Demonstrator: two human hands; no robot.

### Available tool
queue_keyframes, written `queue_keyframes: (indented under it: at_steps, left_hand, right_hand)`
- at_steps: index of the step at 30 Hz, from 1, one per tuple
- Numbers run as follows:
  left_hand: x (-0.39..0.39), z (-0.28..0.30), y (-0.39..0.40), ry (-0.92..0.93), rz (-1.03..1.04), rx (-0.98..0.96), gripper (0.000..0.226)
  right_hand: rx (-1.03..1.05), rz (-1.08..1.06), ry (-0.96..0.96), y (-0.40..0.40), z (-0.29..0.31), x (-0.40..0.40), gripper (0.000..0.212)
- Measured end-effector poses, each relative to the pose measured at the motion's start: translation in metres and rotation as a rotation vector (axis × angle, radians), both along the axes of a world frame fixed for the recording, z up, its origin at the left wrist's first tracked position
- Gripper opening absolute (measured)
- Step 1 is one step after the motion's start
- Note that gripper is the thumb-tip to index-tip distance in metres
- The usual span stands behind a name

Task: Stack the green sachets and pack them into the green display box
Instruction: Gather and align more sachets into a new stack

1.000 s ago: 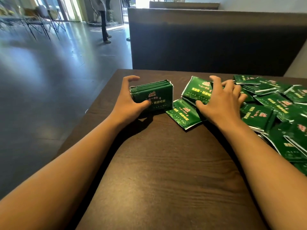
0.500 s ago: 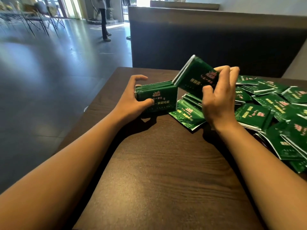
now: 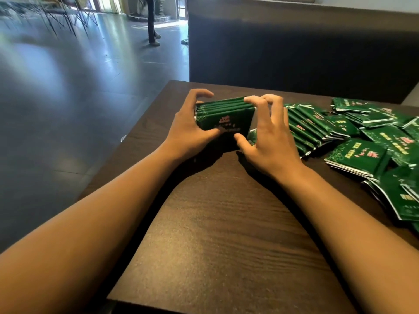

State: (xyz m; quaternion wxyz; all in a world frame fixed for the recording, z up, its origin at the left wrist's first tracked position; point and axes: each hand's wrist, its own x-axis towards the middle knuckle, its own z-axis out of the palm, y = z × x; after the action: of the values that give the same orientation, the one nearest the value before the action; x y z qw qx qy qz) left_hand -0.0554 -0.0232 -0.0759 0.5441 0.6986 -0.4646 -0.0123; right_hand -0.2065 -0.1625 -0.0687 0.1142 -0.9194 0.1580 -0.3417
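The stack of green sachets (image 3: 224, 120) stands on edge near the far left corner of the dark wooden table (image 3: 215, 223), its printed face turned toward the camera and the top edges of the several sachets in it showing as parallel green ridges. In the head view, the only one, both hands grasp this stack from opposite sides. The left hand (image 3: 188, 130) wraps the left end, with the thumb lying across the near face and the curled fingers reaching over the top to the far side. The right hand (image 3: 269, 141) clamps the right end, its fingertips (image 3: 251, 101) hooked over the top edge and its thumb pressed against the lower near face. Just right of the right hand, a fanned row of sachets (image 3: 310, 125) lies overlapping on the table, and farther right a loose pile of sachets (image 3: 385, 141) spreads toward the right edge of the picture, some flat and some tilted across each other. Behind the table stands a dark bench back (image 3: 294, 53). To the far left stretches a glossy floor (image 3: 68, 75), where the legs of a standing person (image 3: 151, 21) show, with thin-legged chairs (image 3: 68, 17) beyond at the far left.
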Motion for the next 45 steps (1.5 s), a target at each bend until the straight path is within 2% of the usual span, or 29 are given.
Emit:
queue_keyframes:
  at_steps: [2, 5, 7, 12, 15, 21, 26, 29, 32, 33, 36, 38, 41, 45]
  left_hand:
    - [0.003, 0.0, 0.001, 0.013, 0.086, -0.029, 0.067]
    - [0.009, -0.003, 0.001, 0.095, 0.156, 0.003, 0.074]
    - [0.009, -0.004, 0.001, 0.138, 0.139, 0.044, 0.082]
    - [0.009, -0.005, -0.001, 0.153, 0.123, 0.053, 0.082]
    - [0.009, -0.005, -0.002, 0.155, 0.162, 0.042, 0.075]
    - [0.009, -0.005, -0.001, 0.163, 0.194, 0.021, 0.07]
    - [0.01, -0.005, -0.002, 0.184, 0.223, -0.013, 0.068]
    - [0.012, -0.006, -0.001, 0.247, 0.23, -0.034, 0.066]
    - [0.012, -0.006, -0.002, 0.254, 0.233, -0.039, 0.064]
    - [0.012, -0.006, -0.003, 0.254, 0.233, -0.04, 0.064]
    - [0.013, -0.006, -0.002, 0.273, 0.225, -0.034, 0.065]
    - [0.012, -0.006, -0.002, 0.293, 0.224, -0.031, 0.066]
    - [0.011, -0.005, 0.0, 0.341, 0.211, -0.035, 0.065]
    - [0.012, -0.004, 0.0, 0.354, 0.208, -0.04, 0.064]
  right_hand:
    - [-0.05, -0.087, 0.067, -0.005, 0.006, -0.004, 0.067]
    - [-0.144, -0.222, 0.442, -0.011, 0.009, -0.01, 0.07]
    - [-0.112, -0.236, 0.628, -0.013, 0.009, -0.015, 0.076]
    - [-0.03, -0.153, 0.702, -0.009, 0.017, -0.018, 0.065]
    - [-0.063, -0.102, 0.666, -0.006, 0.02, -0.02, 0.056]
    - [-0.099, -0.063, 0.581, -0.001, 0.028, -0.022, 0.051]
    - [-0.116, -0.068, 0.431, -0.003, 0.03, -0.022, 0.036]
    - [-0.128, -0.04, 0.43, 0.001, 0.032, -0.022, 0.046]
    - [-0.084, -0.049, 0.571, 0.001, 0.033, -0.024, 0.062]
    - [-0.07, -0.072, 0.606, 0.0, 0.033, -0.025, 0.061]
    - [-0.1, -0.136, 0.581, -0.004, 0.028, -0.024, 0.03]
    - [-0.129, -0.165, 0.545, -0.002, 0.028, -0.023, 0.016]
    - [-0.132, -0.152, 0.408, -0.001, 0.029, -0.023, 0.011]
    - [-0.106, -0.146, 0.263, 0.003, 0.033, -0.025, 0.015]
